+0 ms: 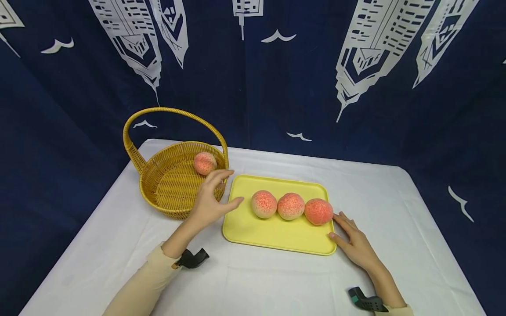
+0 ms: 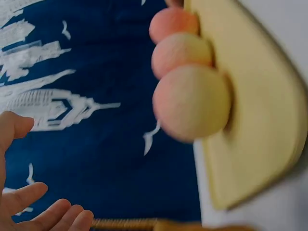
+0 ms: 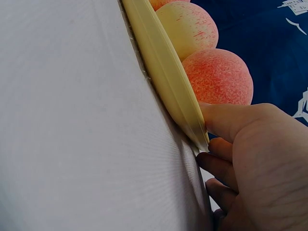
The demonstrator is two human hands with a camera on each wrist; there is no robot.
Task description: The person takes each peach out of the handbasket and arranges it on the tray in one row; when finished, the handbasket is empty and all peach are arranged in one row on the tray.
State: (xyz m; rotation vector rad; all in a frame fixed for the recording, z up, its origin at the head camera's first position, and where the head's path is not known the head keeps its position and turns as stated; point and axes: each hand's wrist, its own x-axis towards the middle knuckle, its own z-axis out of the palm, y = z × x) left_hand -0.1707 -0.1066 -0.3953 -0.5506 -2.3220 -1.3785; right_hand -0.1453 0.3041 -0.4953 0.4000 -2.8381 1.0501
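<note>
Three pink-and-cream peaches sit in a row on a yellow tray [image 1: 257,235]: a left one [image 1: 264,204], a middle one [image 1: 290,206] and a right one [image 1: 318,212]. My left hand [image 1: 207,202] hovers between the tray and a wicker basket [image 1: 174,213], thumb and fingers apart and nothing between them. Another peach [image 1: 204,163] lies inside the basket at its right side. At the tray's right end, my right hand [image 1: 356,243] grips the rim. In the right wrist view, that thumb [image 3: 219,118] is over the rim, with fingers [image 3: 221,168] below it.
A white cloth [image 1: 276,285] covers the table. The basket's tall arched handle [image 1: 174,109] rises at the back left. Behind the table hangs a dark blue curtain [image 1: 276,87] with white building prints. Each wrist wears a black strap device.
</note>
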